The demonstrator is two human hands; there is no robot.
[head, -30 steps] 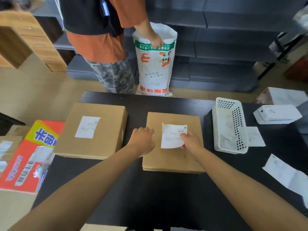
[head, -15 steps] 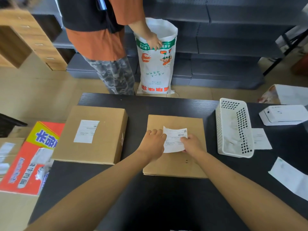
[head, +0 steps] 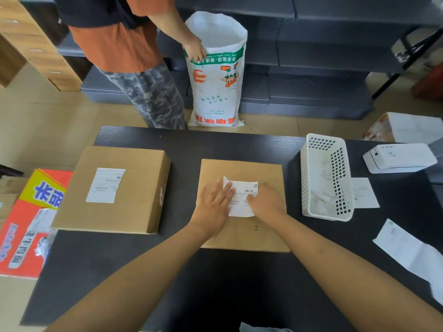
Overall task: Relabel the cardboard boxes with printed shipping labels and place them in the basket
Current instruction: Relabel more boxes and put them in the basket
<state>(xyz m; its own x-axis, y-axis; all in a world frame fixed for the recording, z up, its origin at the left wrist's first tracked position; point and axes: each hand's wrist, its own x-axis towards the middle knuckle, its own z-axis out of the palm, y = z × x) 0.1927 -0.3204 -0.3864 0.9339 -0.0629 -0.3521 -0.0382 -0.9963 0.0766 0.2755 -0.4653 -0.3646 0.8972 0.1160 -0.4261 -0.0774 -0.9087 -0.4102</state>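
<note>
Pressing hands: a white printed shipping label is held flat against the flat brown cardboard box at the middle of the black table.
Left hand: fingers are laid out straight and spread, flat on the label's left edge; nothing is gripped.
Right hand: fingers are bent down onto the label's right part; whether an edge is pinched cannot be told.
Hidden: the label's lower left and right portions are covered by both hands; its print is too small to read.
Second box: a taller brown cardboard box bearing a white label is set well to the left, apart from the first.
Basket: a white perforated plastic basket is placed just right of the flat box; crumpled white paper is seen inside.
Cut off: a loose white paper sheet runs off the right edge; a red and yellow printed carton is cropped at the left.
Far side: a person's torso is cropped above, one hand on a white printed woven sack.
Open room: bare tabletop is left between the two boxes and nearer the viewer.
</note>
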